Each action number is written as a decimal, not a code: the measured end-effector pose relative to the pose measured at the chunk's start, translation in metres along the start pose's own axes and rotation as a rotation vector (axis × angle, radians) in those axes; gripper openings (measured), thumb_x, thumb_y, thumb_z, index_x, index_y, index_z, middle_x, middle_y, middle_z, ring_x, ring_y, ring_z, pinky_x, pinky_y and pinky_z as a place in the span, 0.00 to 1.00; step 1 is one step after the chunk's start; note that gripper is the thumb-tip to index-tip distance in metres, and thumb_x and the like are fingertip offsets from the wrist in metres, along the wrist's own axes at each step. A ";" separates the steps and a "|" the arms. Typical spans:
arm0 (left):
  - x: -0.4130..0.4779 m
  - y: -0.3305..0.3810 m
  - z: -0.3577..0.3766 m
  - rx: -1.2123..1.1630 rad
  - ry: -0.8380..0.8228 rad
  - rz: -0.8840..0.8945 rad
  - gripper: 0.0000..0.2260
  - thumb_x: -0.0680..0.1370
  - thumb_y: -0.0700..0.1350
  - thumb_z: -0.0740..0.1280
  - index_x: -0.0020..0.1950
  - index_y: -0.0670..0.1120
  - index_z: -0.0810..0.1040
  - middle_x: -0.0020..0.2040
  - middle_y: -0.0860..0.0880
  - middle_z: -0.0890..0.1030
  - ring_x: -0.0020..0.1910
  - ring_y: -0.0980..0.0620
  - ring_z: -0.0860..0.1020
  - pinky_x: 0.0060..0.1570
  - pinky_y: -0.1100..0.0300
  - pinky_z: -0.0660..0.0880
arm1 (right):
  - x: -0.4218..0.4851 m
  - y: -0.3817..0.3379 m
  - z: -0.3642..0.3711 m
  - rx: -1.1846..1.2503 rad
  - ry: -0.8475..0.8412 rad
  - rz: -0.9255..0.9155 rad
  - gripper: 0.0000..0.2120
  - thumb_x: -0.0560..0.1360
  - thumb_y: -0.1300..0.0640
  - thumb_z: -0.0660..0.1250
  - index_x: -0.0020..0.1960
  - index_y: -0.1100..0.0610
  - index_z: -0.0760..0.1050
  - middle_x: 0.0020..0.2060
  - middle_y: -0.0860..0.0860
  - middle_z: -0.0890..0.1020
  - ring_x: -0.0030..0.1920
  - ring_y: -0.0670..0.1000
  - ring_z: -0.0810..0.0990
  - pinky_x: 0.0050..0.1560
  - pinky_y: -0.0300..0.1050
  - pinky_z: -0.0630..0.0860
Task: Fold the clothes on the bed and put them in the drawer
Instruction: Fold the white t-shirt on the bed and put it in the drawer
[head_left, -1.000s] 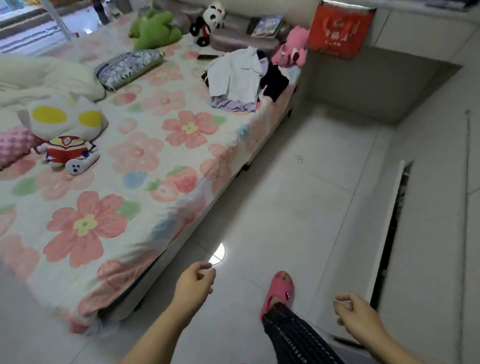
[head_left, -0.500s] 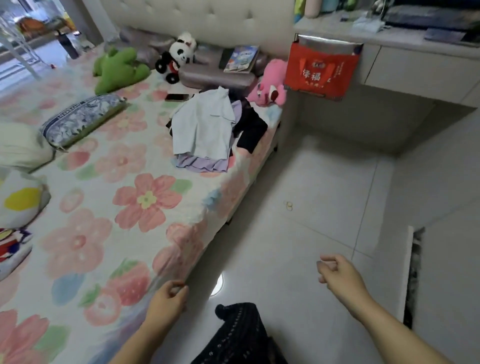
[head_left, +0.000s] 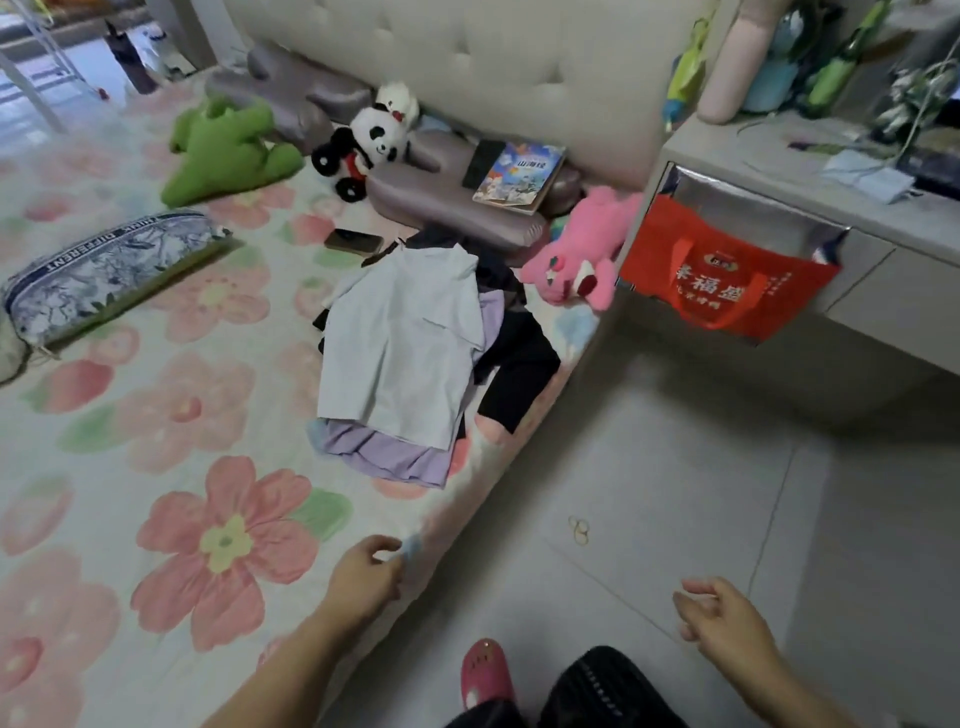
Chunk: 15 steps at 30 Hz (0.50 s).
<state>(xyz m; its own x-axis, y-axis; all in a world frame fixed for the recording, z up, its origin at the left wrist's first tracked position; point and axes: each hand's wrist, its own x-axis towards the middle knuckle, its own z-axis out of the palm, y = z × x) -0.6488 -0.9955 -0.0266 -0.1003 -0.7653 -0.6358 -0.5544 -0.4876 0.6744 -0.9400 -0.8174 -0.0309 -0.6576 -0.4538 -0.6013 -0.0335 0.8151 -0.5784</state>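
Head view, looking down: the left hand (head_left: 363, 577) hangs at the edge of the bed (head_left: 171, 415), its fingers (head_left: 387, 545) loosely curled and holding nothing. The right hand (head_left: 722, 618) is just as slack and empty above the smooth grey floor tiles (head_left: 675, 467). Further up the flower-printed sheet, the clothes (head_left: 410, 364) lie in a rumpled heap near the edge: a flat pale-blue shirt (head_left: 400, 338) on top, lilac fabric (head_left: 389, 460) beneath, a black piece (head_left: 519, 369) beside it. A fuzzy pink plush (head_left: 582, 260) lies just beyond, near the buttoned headboard (head_left: 493, 67).
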 end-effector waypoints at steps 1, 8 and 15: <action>0.011 0.016 0.004 0.028 -0.015 0.019 0.05 0.77 0.39 0.62 0.51 0.44 0.75 0.34 0.42 0.78 0.31 0.46 0.75 0.31 0.62 0.70 | 0.015 -0.007 -0.002 0.003 0.009 0.030 0.06 0.73 0.60 0.67 0.50 0.58 0.74 0.37 0.56 0.80 0.36 0.55 0.80 0.47 0.48 0.73; 0.091 0.083 0.022 -0.010 0.070 -0.069 0.08 0.76 0.38 0.63 0.55 0.41 0.75 0.35 0.44 0.77 0.29 0.49 0.74 0.23 0.68 0.68 | 0.145 -0.081 0.004 -0.017 -0.046 0.035 0.07 0.72 0.63 0.69 0.49 0.61 0.75 0.35 0.56 0.81 0.35 0.56 0.81 0.45 0.46 0.73; 0.139 0.142 0.028 -0.054 0.208 -0.144 0.09 0.74 0.39 0.66 0.54 0.44 0.76 0.36 0.44 0.81 0.32 0.48 0.78 0.36 0.58 0.72 | 0.250 -0.201 0.031 -0.185 -0.251 -0.180 0.07 0.73 0.61 0.67 0.50 0.57 0.73 0.43 0.54 0.80 0.41 0.58 0.81 0.47 0.50 0.78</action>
<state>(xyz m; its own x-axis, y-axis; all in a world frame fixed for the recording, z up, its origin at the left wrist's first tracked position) -0.7649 -1.1597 -0.0300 0.1513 -0.7538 -0.6395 -0.5055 -0.6149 0.6053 -1.0739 -1.1061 -0.0816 -0.4238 -0.6520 -0.6287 -0.2830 0.7547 -0.5920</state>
